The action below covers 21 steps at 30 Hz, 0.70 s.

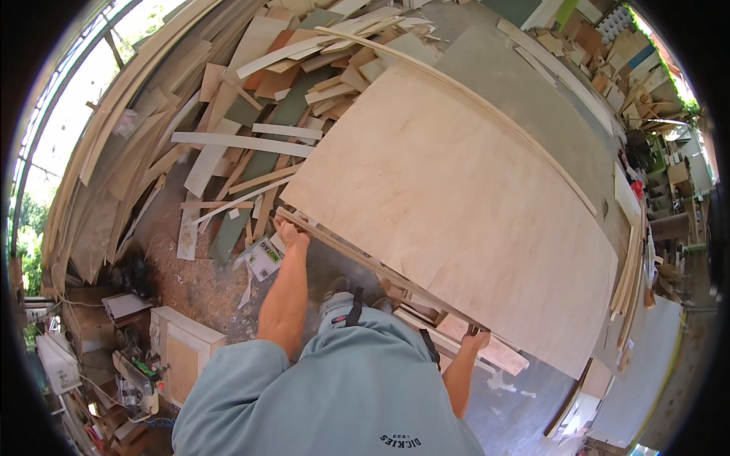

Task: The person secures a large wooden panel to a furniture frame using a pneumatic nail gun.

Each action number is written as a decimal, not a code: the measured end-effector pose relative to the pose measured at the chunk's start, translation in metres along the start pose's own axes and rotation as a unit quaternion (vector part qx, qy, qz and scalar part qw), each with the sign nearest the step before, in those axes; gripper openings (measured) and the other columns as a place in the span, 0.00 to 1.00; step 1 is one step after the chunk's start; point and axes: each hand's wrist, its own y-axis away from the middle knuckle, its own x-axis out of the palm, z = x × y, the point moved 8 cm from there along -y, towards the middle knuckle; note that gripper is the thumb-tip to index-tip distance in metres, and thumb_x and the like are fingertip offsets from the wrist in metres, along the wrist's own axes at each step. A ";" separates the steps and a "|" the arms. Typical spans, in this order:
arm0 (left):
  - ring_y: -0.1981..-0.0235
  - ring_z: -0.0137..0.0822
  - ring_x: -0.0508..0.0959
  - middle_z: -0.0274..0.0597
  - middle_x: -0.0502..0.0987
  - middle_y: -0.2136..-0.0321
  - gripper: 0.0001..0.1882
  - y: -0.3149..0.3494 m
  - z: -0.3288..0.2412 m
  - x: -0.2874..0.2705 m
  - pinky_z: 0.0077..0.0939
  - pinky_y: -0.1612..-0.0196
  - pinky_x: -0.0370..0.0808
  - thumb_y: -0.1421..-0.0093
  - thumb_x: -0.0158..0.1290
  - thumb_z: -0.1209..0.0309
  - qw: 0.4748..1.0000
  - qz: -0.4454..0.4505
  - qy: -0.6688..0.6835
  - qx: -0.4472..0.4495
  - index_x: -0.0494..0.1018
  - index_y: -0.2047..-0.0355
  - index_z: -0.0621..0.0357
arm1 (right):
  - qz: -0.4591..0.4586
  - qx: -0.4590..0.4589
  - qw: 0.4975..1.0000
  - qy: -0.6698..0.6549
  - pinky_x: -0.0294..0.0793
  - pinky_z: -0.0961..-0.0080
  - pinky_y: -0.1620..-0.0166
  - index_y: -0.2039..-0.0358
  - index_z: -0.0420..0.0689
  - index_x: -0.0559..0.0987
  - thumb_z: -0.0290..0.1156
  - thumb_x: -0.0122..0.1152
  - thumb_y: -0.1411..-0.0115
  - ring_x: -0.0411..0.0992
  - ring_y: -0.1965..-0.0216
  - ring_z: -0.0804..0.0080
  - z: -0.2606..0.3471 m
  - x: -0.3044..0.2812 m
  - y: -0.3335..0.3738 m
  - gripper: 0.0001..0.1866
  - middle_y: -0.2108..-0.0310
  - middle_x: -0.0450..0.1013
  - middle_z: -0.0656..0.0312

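Note:
A large pale plywood sheet point(456, 197) lies tilted across the middle of the head view. Along its near edge runs a long narrow wooden strip point(365, 262). My left hand point(293, 231) closes round the strip's left end, close to the sheet's near left corner. Near the other end, my right hand point(476, 340) grips the same strip with fingers curled, partly hidden by the wood. A slim dark gap shows between strip and sheet over part of the length.
Another long thin strip point(487, 106) lies along the sheet's far edge. Heaped offcuts point(327, 83) and leaning boards point(129, 114) fill the far left. Below my hands are wood pieces point(498, 353); sawdust point(179, 281) covers the floor at left, near a pale box point(179, 342).

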 end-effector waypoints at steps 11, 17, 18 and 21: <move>0.50 0.39 0.75 0.35 0.71 0.51 0.13 -0.066 0.002 0.002 0.43 0.47 0.76 0.32 0.44 0.66 0.992 0.076 0.071 0.078 0.64 0.48 0.42 | 0.046 0.038 0.992 -0.111 0.75 0.55 0.52 0.54 0.46 0.74 0.43 0.53 0.37 0.67 0.56 0.60 0.001 0.025 0.019 0.17 0.57 0.69 0.60; 0.49 0.37 0.75 0.31 0.75 0.51 0.12 -0.041 -0.002 0.014 0.43 0.47 0.76 0.30 0.42 0.64 0.989 0.058 0.135 0.011 0.71 0.50 0.35 | 0.025 0.060 0.987 -0.150 0.70 0.46 0.50 0.54 0.48 0.74 0.44 0.53 0.36 0.65 0.56 0.61 0.001 0.024 0.018 0.16 0.58 0.68 0.65; 0.49 0.38 0.75 0.30 0.75 0.51 0.12 -0.029 -0.003 0.021 0.43 0.47 0.76 0.30 0.43 0.63 0.985 0.067 0.158 -0.011 0.71 0.50 0.35 | 0.022 0.059 0.986 -0.154 0.70 0.45 0.50 0.54 0.48 0.74 0.44 0.52 0.35 0.65 0.56 0.61 0.004 0.021 0.018 0.15 0.58 0.68 0.65; 0.48 0.39 0.75 0.31 0.76 0.51 0.13 -0.011 -0.012 0.033 0.44 0.47 0.76 0.31 0.44 0.60 0.986 0.080 0.147 -0.024 0.73 0.49 0.34 | 0.018 0.072 0.982 -0.175 0.69 0.43 0.50 0.55 0.49 0.74 0.44 0.50 0.33 0.64 0.57 0.62 0.004 0.021 0.021 0.14 0.57 0.67 0.66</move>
